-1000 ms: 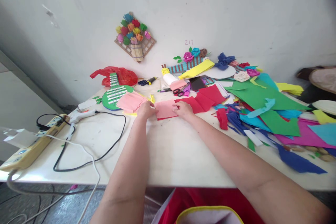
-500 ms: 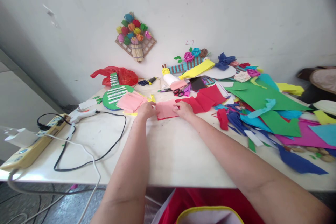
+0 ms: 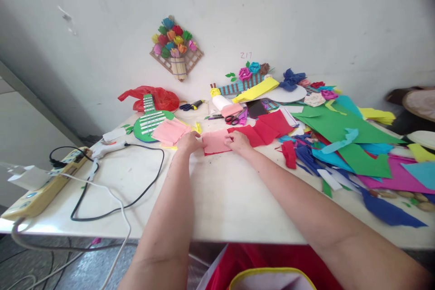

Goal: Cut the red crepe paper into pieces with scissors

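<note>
A pink crepe paper piece (image 3: pixel 215 141) lies flat over one end of a red crepe paper strip (image 3: pixel 251 135), with a thin red margin showing along its lower edge. At the pink piece's left edge, my left hand (image 3: pixel 189 142) has its fingers curled in and closed on that edge. My right hand (image 3: pixel 239 142) grips the right edge where pink meets red, its fingers bent together. The rest of the strip runs off to the right behind that hand. Just left of my left hand is a loose stack of pink crepe pieces (image 3: pixel 170 131).
A green guitar-shaped craft (image 3: pixel 143 127) lies under the pink stack. Scissors (image 3: pixel 233 119) rest behind the strip. A glue gun (image 3: pixel 108 148) with black cord and a power strip (image 3: pixel 44 186) sit left. Coloured paper scraps (image 3: pixel 353 122) heap at right.
The view has shifted very slightly. Both hands and the pink piece keep the same places on the table.
</note>
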